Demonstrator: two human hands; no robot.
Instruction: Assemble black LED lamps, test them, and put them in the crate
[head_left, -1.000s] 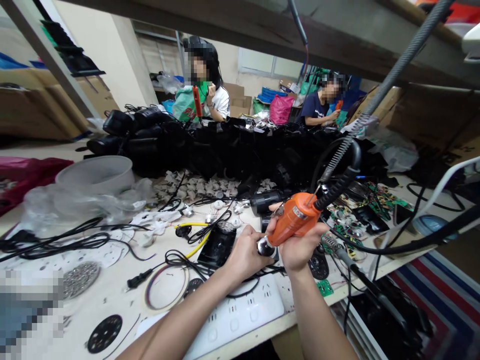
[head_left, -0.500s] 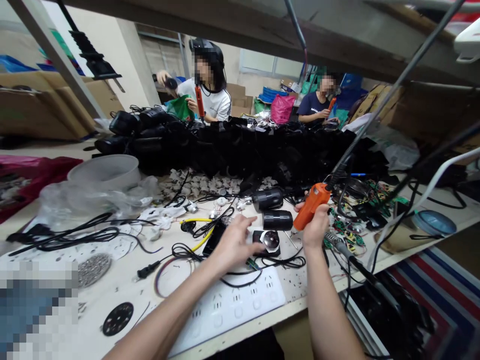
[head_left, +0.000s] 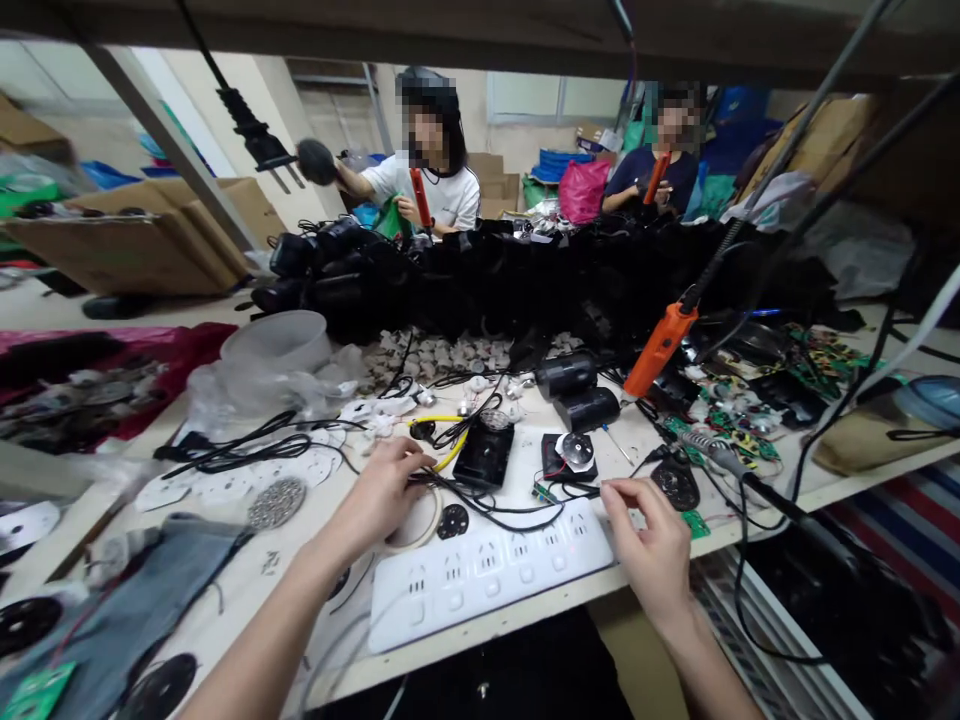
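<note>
My left hand [head_left: 386,492] is over the table beside a pale ring [head_left: 416,525], its fingers bent together near a black cable; what they hold, if anything, is hidden. My right hand [head_left: 649,530] is loosely curled with nothing visible in it, at the right end of the white power strip [head_left: 487,580]. Between the hands lie a black housing [head_left: 484,455] and a black square base bearing a round silver-and-white part [head_left: 576,452]. A small green circuit board [head_left: 544,494] lies just in front of that base. The orange electric screwdriver [head_left: 661,350] hangs untouched behind my right hand.
Black cylindrical housings [head_left: 589,408] stand behind the base, before a long black heap [head_left: 487,285]. Small white parts [head_left: 442,355], a translucent tub [head_left: 274,345] and circuit boards [head_left: 750,400] surround the work spot. A soldering iron [head_left: 709,450] is at right. Two people [head_left: 442,195] work opposite.
My right hand has let go of the orange screwdriver and come down toward the table's front edge. My left hand has left the round silver part and moved left. The view has shifted.
</note>
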